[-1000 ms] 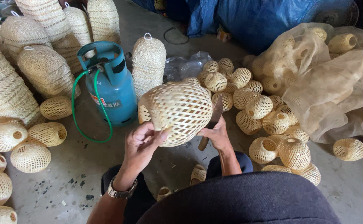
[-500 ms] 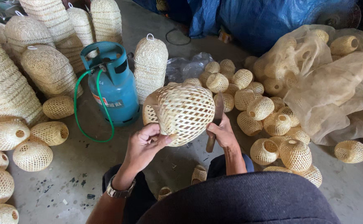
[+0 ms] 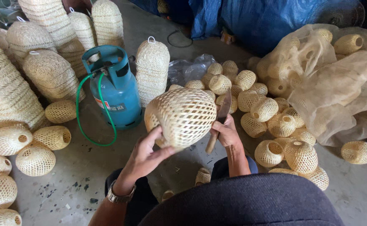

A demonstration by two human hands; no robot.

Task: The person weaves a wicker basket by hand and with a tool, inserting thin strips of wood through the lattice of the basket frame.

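Both hands on a woven shade (image 3: 182,117), with a knife (image 3: 221,119) at its right side.

Your left hand (image 3: 148,152) cups the shade from below, fingers spread wide against the weave. Your right hand (image 3: 225,133) is closed around the knife handle, blade pointing up and lying against the right edge of the shade. The shade is held in the air above the concrete floor (image 3: 87,167), in front of your knees. A blue gas cylinder (image 3: 116,90) with a green hose (image 3: 79,121) stands just behind and left of it. Loose small shades (image 3: 267,111) lie in a pile to the right, beside a net bag (image 3: 338,88) holding more. Tall stacks of shades (image 3: 49,21) stand at the left.
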